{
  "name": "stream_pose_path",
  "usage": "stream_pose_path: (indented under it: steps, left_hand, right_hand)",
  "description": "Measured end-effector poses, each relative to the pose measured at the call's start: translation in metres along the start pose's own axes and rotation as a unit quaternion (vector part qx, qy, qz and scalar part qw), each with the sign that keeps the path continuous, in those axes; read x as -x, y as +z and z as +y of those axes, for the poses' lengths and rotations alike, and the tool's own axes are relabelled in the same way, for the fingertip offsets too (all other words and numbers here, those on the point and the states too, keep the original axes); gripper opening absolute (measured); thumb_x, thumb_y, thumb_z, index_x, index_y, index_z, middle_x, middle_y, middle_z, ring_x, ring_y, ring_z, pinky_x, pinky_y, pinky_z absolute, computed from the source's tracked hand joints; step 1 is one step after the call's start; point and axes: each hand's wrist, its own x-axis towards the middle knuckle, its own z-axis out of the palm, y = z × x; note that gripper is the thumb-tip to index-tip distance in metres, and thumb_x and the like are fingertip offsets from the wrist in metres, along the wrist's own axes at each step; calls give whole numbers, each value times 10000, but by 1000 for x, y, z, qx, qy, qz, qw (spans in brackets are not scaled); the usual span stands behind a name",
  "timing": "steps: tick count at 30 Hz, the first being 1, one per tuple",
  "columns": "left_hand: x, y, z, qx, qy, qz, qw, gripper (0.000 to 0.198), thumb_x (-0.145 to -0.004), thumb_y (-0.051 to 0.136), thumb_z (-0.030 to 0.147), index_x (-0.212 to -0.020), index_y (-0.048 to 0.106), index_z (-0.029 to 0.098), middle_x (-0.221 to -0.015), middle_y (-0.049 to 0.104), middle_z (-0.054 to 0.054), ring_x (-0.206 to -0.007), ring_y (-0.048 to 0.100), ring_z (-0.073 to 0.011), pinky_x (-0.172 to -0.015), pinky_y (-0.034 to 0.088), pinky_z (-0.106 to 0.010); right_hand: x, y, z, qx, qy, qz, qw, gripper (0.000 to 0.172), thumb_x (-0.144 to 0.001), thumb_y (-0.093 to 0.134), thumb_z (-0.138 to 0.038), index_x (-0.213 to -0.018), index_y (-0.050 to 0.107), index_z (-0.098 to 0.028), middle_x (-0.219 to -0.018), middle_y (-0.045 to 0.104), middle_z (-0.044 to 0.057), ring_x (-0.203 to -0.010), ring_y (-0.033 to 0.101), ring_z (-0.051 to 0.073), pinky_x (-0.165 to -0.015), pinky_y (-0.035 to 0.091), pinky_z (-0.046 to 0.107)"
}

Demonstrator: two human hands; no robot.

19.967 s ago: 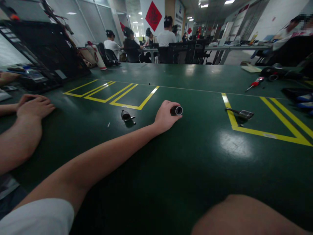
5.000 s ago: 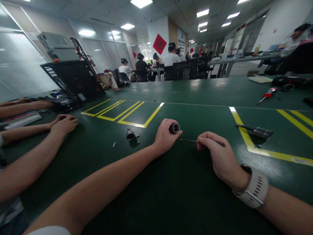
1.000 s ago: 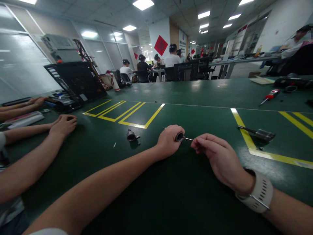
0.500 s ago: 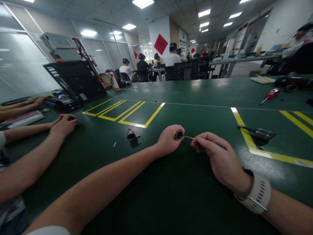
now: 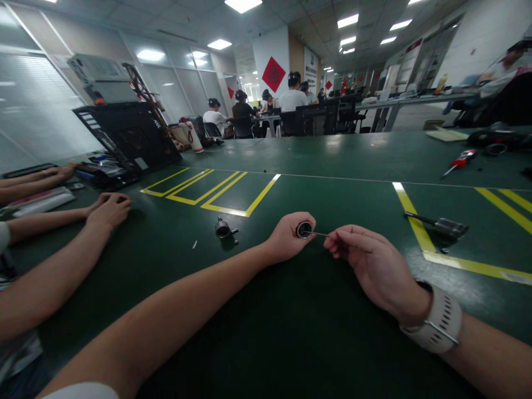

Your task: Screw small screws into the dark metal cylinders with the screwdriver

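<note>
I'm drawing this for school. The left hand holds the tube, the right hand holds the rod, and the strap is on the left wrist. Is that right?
Not quite: the head view shows the strap on the right wrist, not the left. The left hand does hold the tube, and the right hand the rod.

Surface: green, marked with yellow tape. Large black panel stands tilted at left; white container near it. Red diamond decoration on pillar. People seated beyond. Ceiling lights lit.
</note>
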Motion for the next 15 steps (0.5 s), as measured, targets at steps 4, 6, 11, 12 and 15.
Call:
stream_pose_path:
  steps: [4,6,11,12,15]
  left_hand:
    - [0,0,0,-3,3,0,1000,108,-703,582,114,-687,484,157,-654,474,36,-601,437,-94,-582,351,-220]
    - [0,1,-1,-34,3,9,999,94,-711,565,107,-693,488,159,-664,483,31,-611,446,-100,-589,351,-225]
    - [1,0,0,-158,7,-3,987,98,-715,506,67,-689,508,161,-678,517,6,-667,483,-135,-616,344,-256]
    - [1,-1,1,-180,7,-11,984,110,-709,495,55,-692,512,162,-681,524,1,-677,486,-142,-619,341,-262]
    - [2,-2,3,-222,15,-30,974,132,-704,476,40,-702,520,164,-684,529,-8,-687,483,-154,-613,330,-269]
  right_hand:
    - [2,2,0,11,-13,0,1000,136,-755,620,-284,-692,669,-174,-735,644,51,-725,558,181,-666,422,317]
    - [2,2,1,22,-26,9,999,136,-768,611,-294,-701,661,-188,-740,639,39,-732,553,182,-667,416,319]
    - [7,2,4,83,-58,16,995,113,-786,635,-287,-719,682,-210,-754,646,16,-758,537,181,-703,376,323]
    - [7,2,4,93,-60,13,994,109,-782,643,-283,-716,688,-209,-749,648,17,-754,536,182,-704,371,325]
    - [8,1,3,90,-49,6,995,117,-773,641,-278,-701,692,-201,-731,652,25,-742,545,190,-699,381,333]
